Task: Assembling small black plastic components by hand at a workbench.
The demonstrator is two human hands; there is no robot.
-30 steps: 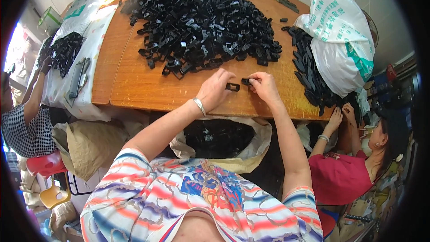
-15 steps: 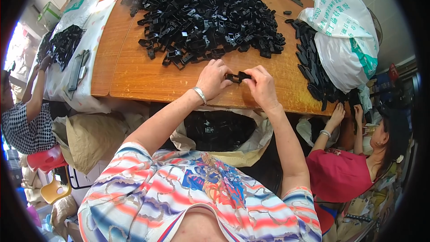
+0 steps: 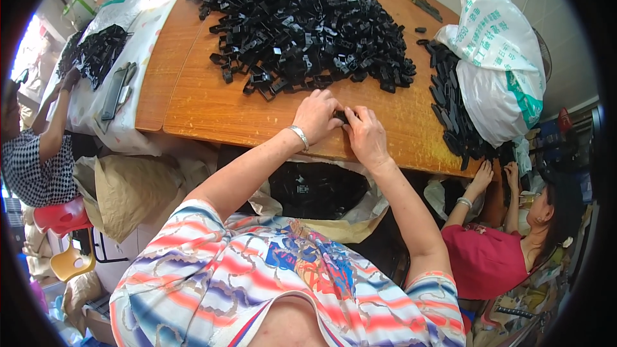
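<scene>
- Compared with half a second earlier, both hands sit a little nearer the bench's front edge, and they are pressed closer together over the small black part; a second ago they were apart, each at its own piece.
- The left hand reaches in from seven o'clock, palm down, fingers curled toward the right hand; a silver bracelet circles its wrist.
- The right hand comes in from five o'clock, knuckles up, its fingertips meeting those of the left.
- Both grips are clamped together on one small black plastic part, which shows only as a dark sliver between the fingertips; its shape cannot be made out.
- The part lies just above the wooden bench, near the front edge, just at six o'clock of the big heap of black plastic parts.
- A white printed sack stands at three o'clock of the heap, with a row of black parts beside it.
- Below the bench edge hangs an open bag of black parts.
- A second person in a red top works at four o'clock; a third in a checked top sits at nine o'clock.
</scene>
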